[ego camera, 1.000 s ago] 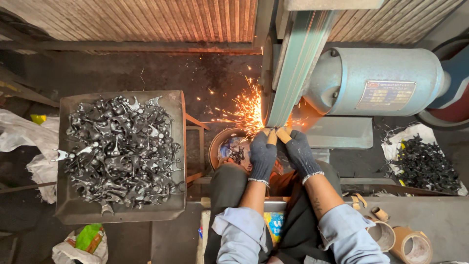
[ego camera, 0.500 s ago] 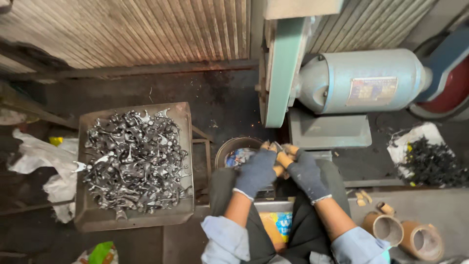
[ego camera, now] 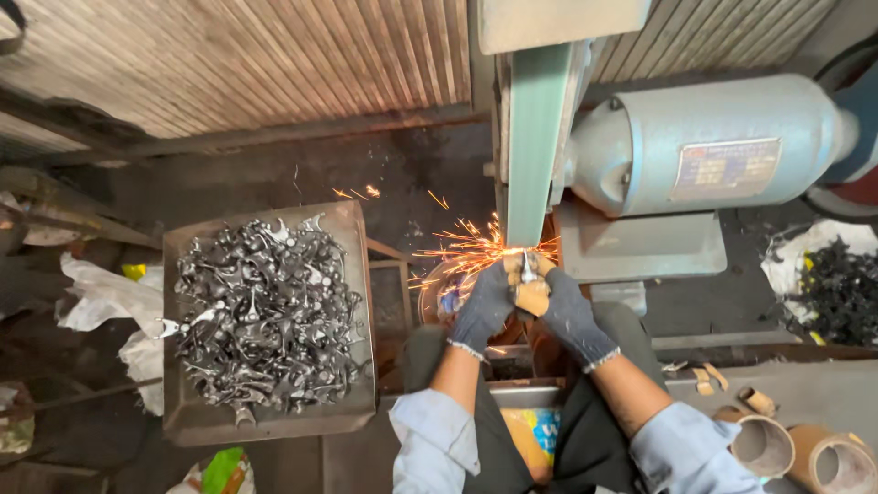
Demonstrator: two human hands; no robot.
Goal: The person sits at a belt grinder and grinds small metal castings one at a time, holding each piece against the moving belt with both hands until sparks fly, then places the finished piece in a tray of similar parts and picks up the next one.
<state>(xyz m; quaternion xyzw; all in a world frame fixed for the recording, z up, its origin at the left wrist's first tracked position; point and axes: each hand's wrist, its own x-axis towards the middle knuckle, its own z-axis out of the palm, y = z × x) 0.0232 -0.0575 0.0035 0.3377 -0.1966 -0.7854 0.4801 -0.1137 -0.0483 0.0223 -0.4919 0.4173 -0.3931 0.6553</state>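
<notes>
**A:** What are the hands holding?

**B:** Both hands wear dark knitted gloves; the left hand (ego camera: 483,306) and the right hand (ego camera: 565,311) are closed together around one small metal piece (ego camera: 529,267), fingers curled tight, tan pads on the fingertips; the piece is pinched between them and pressed against the lower end of a green sanding belt (ego camera: 533,146) that runs upright; orange sparks (ego camera: 457,254) fly off to the left from where they touch.

**A:** And what is around the hands?

**B:** Just right of the belt sits a pale blue motor (ego camera: 704,146) on a grey base; beneath the hands, a round bucket (ego camera: 437,297) is partly hidden by the left glove, so I cannot tell what it holds; the person's light blue sleeves (ego camera: 434,439) and dark-trousered knees fill the bottom of the view.

**A:** Anything further out?

**B:** To the left, well apart from the hands, a square metal tray (ego camera: 361,402) is heaped with shiny metal parts (ego camera: 265,316), piled from edge to edge; at the far right edge lies a pile of darker parts (ego camera: 837,293) on white sheeting; near the bottom right corner lie cardboard tubes (ego camera: 764,444); behind everything is a corrugated wall (ego camera: 274,64).
</notes>
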